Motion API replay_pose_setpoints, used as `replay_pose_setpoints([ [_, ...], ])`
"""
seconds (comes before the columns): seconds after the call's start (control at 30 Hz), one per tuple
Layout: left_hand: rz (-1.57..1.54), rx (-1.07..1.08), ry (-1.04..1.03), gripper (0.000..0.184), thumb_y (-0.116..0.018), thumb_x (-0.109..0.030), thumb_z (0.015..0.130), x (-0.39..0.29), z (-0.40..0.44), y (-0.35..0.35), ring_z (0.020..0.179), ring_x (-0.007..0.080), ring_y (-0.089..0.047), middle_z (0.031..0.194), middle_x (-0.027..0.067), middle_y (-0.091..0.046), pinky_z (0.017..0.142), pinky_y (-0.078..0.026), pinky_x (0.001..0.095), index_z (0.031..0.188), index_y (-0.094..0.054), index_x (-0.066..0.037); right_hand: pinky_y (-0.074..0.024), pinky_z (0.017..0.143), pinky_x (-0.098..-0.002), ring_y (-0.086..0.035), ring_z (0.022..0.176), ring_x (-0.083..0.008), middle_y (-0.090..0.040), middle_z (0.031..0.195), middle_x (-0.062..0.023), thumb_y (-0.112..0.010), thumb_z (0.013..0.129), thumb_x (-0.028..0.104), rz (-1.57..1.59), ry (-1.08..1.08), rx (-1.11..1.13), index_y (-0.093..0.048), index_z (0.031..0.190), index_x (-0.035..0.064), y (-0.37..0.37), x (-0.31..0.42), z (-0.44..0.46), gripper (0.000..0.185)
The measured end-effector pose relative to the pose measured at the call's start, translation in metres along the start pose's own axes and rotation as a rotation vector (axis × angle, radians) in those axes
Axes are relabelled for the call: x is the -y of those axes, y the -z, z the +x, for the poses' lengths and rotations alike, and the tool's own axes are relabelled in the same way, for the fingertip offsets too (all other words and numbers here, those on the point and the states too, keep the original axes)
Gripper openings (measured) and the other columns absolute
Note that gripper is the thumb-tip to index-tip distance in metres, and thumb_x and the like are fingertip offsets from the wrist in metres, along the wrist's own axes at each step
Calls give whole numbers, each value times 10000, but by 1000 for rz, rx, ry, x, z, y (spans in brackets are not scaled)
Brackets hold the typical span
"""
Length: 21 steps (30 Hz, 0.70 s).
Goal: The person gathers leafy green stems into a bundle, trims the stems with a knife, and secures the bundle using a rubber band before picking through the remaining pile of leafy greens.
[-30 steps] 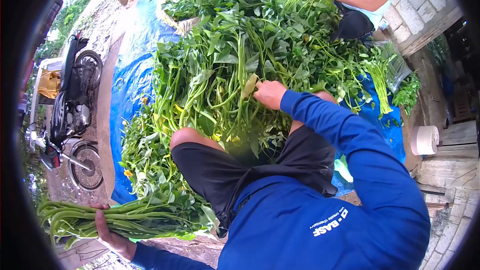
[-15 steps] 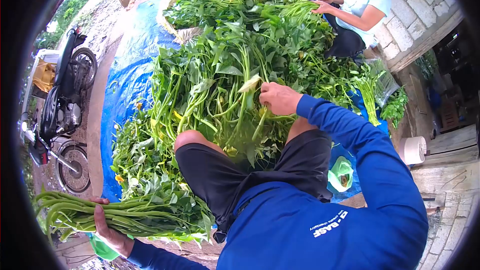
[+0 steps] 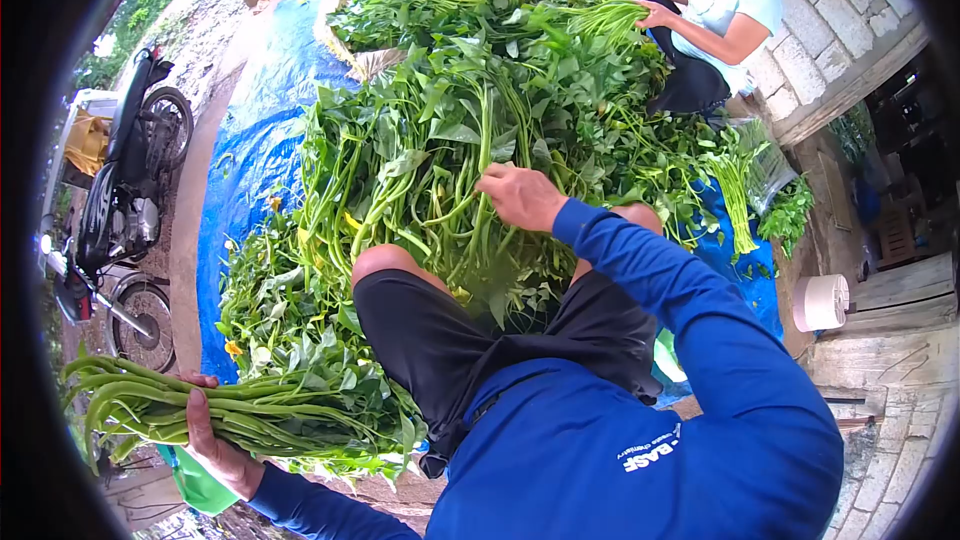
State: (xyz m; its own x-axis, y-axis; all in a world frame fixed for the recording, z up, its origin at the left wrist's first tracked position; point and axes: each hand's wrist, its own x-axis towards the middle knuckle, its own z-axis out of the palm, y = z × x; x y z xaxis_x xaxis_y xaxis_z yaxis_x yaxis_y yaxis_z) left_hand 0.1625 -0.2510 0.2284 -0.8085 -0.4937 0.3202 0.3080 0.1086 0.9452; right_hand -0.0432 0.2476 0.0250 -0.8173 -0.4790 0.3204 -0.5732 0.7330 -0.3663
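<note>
My left hand (image 3: 218,452) is wrapped around a thick bunch of leafy green stems (image 3: 275,412), low on the left. The cut-looking ends point left and the leaves trail to the right. In front of my knees spreads a large heap of leafy greens (image 3: 420,155), with long stems and heart-shaped leaves. At the near middle of this heap my right hand (image 3: 525,200) is closed, its fingertips pinching at a leafy green stem. What lies beneath the fingers is partly hidden.
A blue tarp (image 3: 245,170) lies under the greens. Another person (image 3: 715,25) sits at the back right, holding a bunch of stems (image 3: 605,22). More bundled greens (image 3: 733,200) lie at the right, near a white container (image 3: 820,303). A motorcycle (image 3: 125,200) stands at the left.
My right hand has moved left across the heap. A pale yellowish leaf beside it earlier no longer shows. My left hand keeps its bunch. The other person's hands have shifted slightly.
</note>
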Motion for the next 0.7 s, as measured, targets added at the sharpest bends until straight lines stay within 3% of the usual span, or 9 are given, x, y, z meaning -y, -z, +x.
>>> replay_pose_setpoints([
  [0.07, 2, -10, -13, 457, -741, -128, 960, -5, -2, -8, 990, 219, -582, 1056, 129, -600, 968, -478, 370, 1336, -522, 11, -604, 824, -474, -721, 1034, -323, -710, 1027, -115, -660, 932, 117, -144, 183, -11, -747, 982, 83, -7, 4, 14, 106],
  [0.2, 20, -20, -15, 468, -764, -118, 938, -8, -1, -8, 955, 214, -593, 1058, 117, -608, 923, -506, 367, 1330, -541, 3, -616, 792, -408, -712, 1031, -261, -685, 1139, -69, -692, 932, 188, -462, 248, 373, -719, 1063, 113, -14, -25, 30, 153],
  [0.3, -16, -8, -50, 468, -767, -100, 933, -11, -1, -11, 958, 210, -595, 1063, 118, -611, 924, -511, 364, 1332, -545, 2, -622, 790, -418, -706, 1022, -267, -670, 1119, -81, -667, 953, 182, -432, 381, 208, -721, 1081, 116, 17, -39, 40, 153],
  [0.37, -19, -15, -44, 470, -768, -97, 932, -11, -1, -13, 959, 210, -597, 1067, 121, -615, 934, -510, 364, 1335, -547, 2, -612, 857, -447, -697, 1009, -296, -668, 1079, -109, -621, 975, 123, -428, 282, 220, -721, 1083, 103, 72, -27, 60, 149],
  [0.43, -20, -33, -30, 472, -767, -95, 933, -9, 0, -14, 958, 210, -599, 1070, 123, -619, 941, -509, 363, 1339, -547, 4, -600, 907, -481, -693, 981, -358, -691, 1009, -171, -608, 981, 63, -177, 280, -75, -727, 1104, 66, 117, -35, 85, 171],
  [0.47, -18, -48, -19, 473, -766, -96, 935, -6, 3, -13, 957, 209, -599, 1071, 124, -620, 945, -508, 362, 1341, -546, 6, -598, 898, -472, -695, 959, -323, -703, 992, -161, -627, 1010, 91, -178, 246, -230, -724, 1115, 42, 137, -35, 102, 152],
  [0.53, 11, -54, -7, 454, -763, -121, 940, -8, 7, -16, 957, 205, -605, 1075, 124, -628, 951, -501, 350, 1325, -561, 11, -598, 884, -429, -685, 886, -253, -707, 971, -107, -683, 1053, 212, 92, -219, -119, -720, 1198, 21, 216, -3, 128, 243],
  [0.6, -12, -20, -11, 439, -762, -140, 941, -12, 11, -21, 957, 203, -608, 1069, 120, -633, 941, -502, 340, 1309, -574, 11, -584, 1041, -387, -720, 1198, -246, -738, 1360, -177, -751, 1039, 258, 111, -207, -316, -713, 1348, 6, 264, 5, 145, 400],
  [0.7, -26, 50, 15, 430, -768, -178, 937, -21, 32, -30, 959, 194, -619, 1041, 107, -647, 910, -511, 332, 1287, -598, 5, -588, 958, -386, -752, 1106, -233, -795, 1203, -151, -754, 1033, 334, 107, -96, -378, -699, 1385, 33, 329, 20, 166, 466],
])
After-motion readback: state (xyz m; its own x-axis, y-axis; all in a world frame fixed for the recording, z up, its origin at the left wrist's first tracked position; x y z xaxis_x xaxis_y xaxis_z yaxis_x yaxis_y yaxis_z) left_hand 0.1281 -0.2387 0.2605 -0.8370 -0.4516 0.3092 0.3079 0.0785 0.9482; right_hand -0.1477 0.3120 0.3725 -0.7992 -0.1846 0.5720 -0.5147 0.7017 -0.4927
